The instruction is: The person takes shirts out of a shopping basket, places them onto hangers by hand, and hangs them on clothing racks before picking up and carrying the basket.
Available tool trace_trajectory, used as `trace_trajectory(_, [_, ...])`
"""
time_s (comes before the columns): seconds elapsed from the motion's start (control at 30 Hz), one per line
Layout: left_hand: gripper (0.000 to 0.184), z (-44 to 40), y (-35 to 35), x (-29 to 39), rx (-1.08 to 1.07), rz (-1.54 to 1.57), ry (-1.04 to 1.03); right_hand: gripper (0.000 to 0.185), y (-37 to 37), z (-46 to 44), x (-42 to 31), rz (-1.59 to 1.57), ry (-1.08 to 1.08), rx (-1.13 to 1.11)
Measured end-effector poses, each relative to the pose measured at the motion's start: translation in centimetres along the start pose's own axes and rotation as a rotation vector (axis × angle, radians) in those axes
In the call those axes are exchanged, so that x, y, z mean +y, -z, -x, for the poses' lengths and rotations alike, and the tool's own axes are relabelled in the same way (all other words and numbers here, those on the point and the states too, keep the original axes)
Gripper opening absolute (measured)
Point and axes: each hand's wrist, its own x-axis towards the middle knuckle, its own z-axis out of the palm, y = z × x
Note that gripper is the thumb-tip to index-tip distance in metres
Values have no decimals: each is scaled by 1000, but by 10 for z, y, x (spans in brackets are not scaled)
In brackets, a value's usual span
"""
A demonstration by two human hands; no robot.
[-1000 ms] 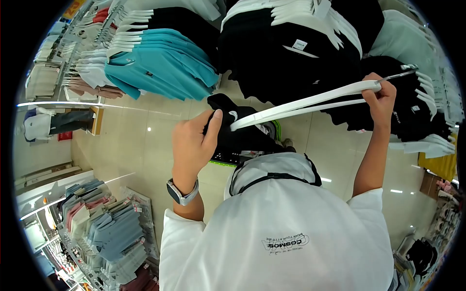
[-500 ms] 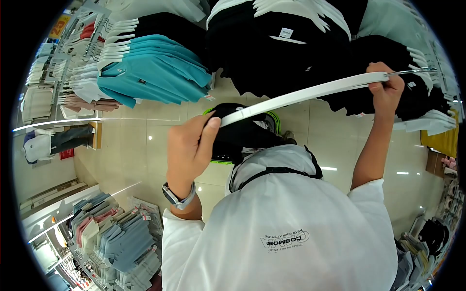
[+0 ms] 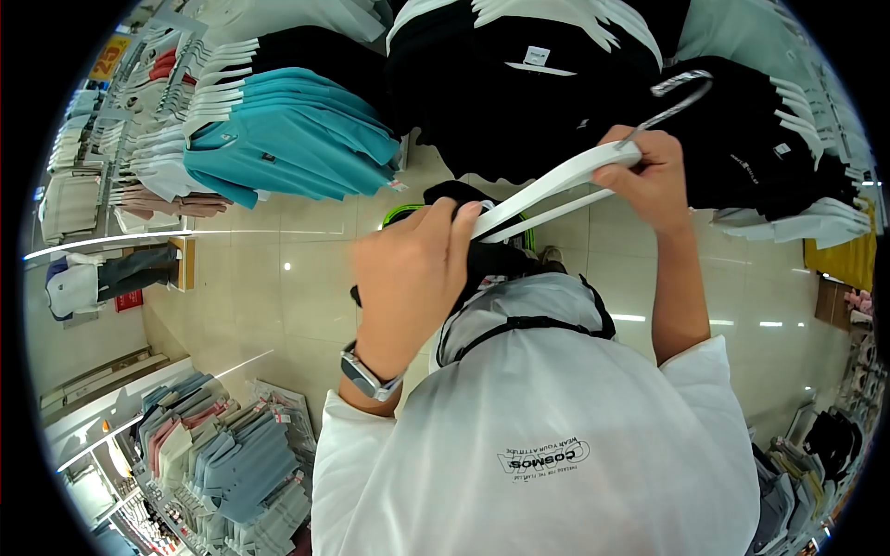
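A white hanger (image 3: 554, 182) with a twisted metal hook is held between my two hands, tilted up to the right. My left hand (image 3: 413, 264), with a watch on its wrist, closes around the hanger's lower left end. The thumb and fingers of my right hand (image 3: 654, 176) pinch the hanger at the base of its hook. Black clothing (image 3: 454, 192) lies below in a green-rimmed basket (image 3: 400, 213), partly hidden behind my left hand and the hanger.
Black T-shirts (image 3: 519, 116) on white hangers hang straight ahead, with teal T-shirts (image 3: 287, 139) to their left. More black shirts (image 3: 723, 139) hang at right. Folded or hanging shirts (image 3: 232, 454) stand at lower left. A yellow cloth (image 3: 842, 259) is at far right.
My right hand has moved left and slightly down, and my left hand has moved right, closer together. The hanger has turned so its hook points up and its lower bar shows.
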Motion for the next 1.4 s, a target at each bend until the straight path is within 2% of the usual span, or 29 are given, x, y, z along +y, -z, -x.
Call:
trace_trajectory(0.13, [37,-5,-4,17,-118,30,-11,23,-28,2,-7,-38,-43,-40])
trace_trajectory(0.2, [34,-8,-2,20,-170,63,15,23,-31,7,-6,2,-77,-113])
trace_trajectory(0.3, [33,-9,-3,16,-163,91,11,23,-46,4,-12,155,223,185])
trace_trajectory(0.33, [32,-9,-4,14,-145,91,14,24,-45,9,-19,332,280,291])
trace_trajectory(0.43, [31,-11,-3,11,-100,22,-25,24,-52,49,-16,238,301,339])
trace_trajectory(0.5, [30,-11,-4,11,-93,28,-42,25,-75,50,-29,271,236,147])
trace_trajectory(0.57, [27,-10,-6,12,-104,108,-35,27,-94,53,-32,-33,-49,-46])
trace_trajectory(0.6, [26,-10,-7,12,-128,93,-45,31,-100,53,-27,-134,-92,-134])
trace_trajectory(0.7, [25,-8,-2,8,-136,139,0,33,-102,59,-21,-378,-356,-145])
trace_trajectory(0.73, [24,-9,1,7,-152,159,25,28,-97,59,-19,-294,-392,-300])
trace_trajectory(0.83, [23,-9,7,-2,-129,163,-15,25,-97,68,-7,-37,-78,-404])
trace_trajectory(0.97, [29,-8,24,-18,-125,221,73,28,-74,69,7,113,-355,-599])
trace_trajectory(1.1, [25,-5,38,-43,-98,348,128,42,-43,85,45,372,-432,-387])
trace_trajectory(1.2, [27,-3,40,-53,-73,390,94,59,-21,95,68,-505,-491,-191])
trace_trajectory(1.3, [27,2,43,-63,-122,382,87,68,-14,94,63,-868,-552,148])
trace_trajectory(1.33, [27,3,42,-63,-132,379,86,61,-25,89,51,-832,-655,449])
trace_trajectory(1.4, [25,1,39,-60,-116,403,110,57,-25,89,55,-707,-700,491])
